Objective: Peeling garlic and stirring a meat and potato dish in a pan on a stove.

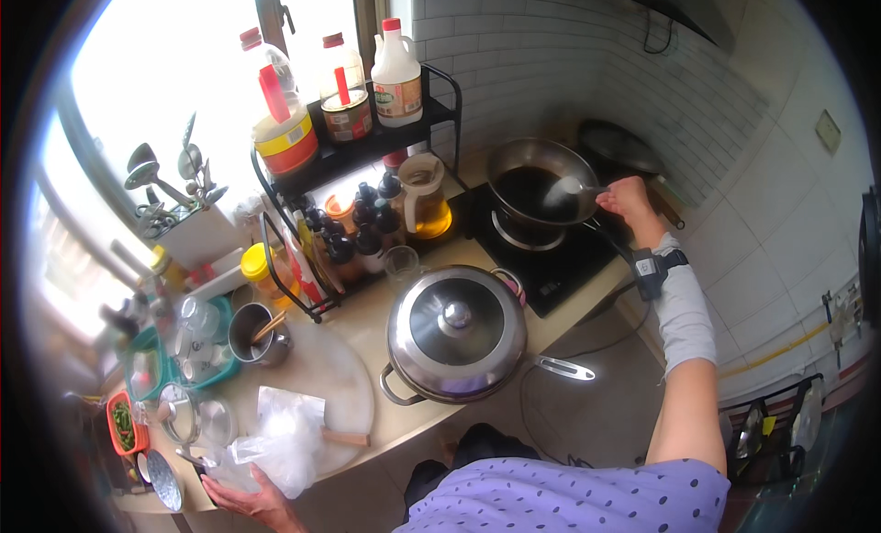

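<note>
My right hand (625, 199) grips the handle of a spoon (596, 189) over a metal wok (506, 164). White, blurred material shows at the spoon's end; I cannot tell whether it is powder or steam. The wok stands on a black cooktop (550, 288), its inside dark. At the front edge of the counter, my left hand (258, 502) has its fingers apart beside a clear plastic bag (279, 443). Whether it touches the bag is unclear. The bag lies on a round white board (337, 368), and a wooden handle (347, 437) sticks out near it.
A lidded steel pot (413, 368) stands between board and cooktop. Behind it, a black rack (440, 109) holds bottles and an oil jug (418, 189). A steel mug (251, 333) with chopsticks stands at left. A cable (526, 409) lies on the floor.
</note>
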`<state>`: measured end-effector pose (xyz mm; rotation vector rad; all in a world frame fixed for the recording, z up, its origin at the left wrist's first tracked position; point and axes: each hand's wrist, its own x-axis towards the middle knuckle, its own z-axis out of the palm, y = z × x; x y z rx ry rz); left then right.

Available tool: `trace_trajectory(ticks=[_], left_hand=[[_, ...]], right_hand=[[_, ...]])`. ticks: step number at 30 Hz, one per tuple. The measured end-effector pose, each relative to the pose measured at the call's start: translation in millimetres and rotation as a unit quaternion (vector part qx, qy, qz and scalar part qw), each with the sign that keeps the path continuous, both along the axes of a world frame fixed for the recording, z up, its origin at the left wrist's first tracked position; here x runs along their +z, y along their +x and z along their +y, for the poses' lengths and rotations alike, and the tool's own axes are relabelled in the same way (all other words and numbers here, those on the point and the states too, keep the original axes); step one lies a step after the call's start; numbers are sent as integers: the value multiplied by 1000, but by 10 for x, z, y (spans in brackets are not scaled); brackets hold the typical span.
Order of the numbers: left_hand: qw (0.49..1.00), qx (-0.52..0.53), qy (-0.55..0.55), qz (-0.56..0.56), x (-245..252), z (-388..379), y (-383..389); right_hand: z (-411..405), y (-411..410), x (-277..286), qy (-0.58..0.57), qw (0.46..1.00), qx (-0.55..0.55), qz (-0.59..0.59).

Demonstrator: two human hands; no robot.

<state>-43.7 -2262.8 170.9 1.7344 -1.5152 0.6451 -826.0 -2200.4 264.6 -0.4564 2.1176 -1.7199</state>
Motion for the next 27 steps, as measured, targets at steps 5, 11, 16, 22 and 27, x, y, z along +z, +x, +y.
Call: trace_trajectory(ticks=[5, 11, 16, 22, 27], left_hand=[[995, 17, -83, -51, -60, 451, 62], [990, 139, 9, -3, -913, 1403, 70], [880, 296, 300, 218, -1963, 2756, -51], [562, 203, 350, 722, -3375, 4616, 353], [538, 282, 224, 762, -2825, 4988, -613]], right_hand=[[-24, -101, -53, 2, 998, 27, 48], [32, -279, -44, 70, 985, 45, 151], [-84, -136, -21, 110, 968, 96, 203], [-417, -242, -9, 131, 948, 154, 246], [-580, -534, -58, 385, 855, 200, 285]])
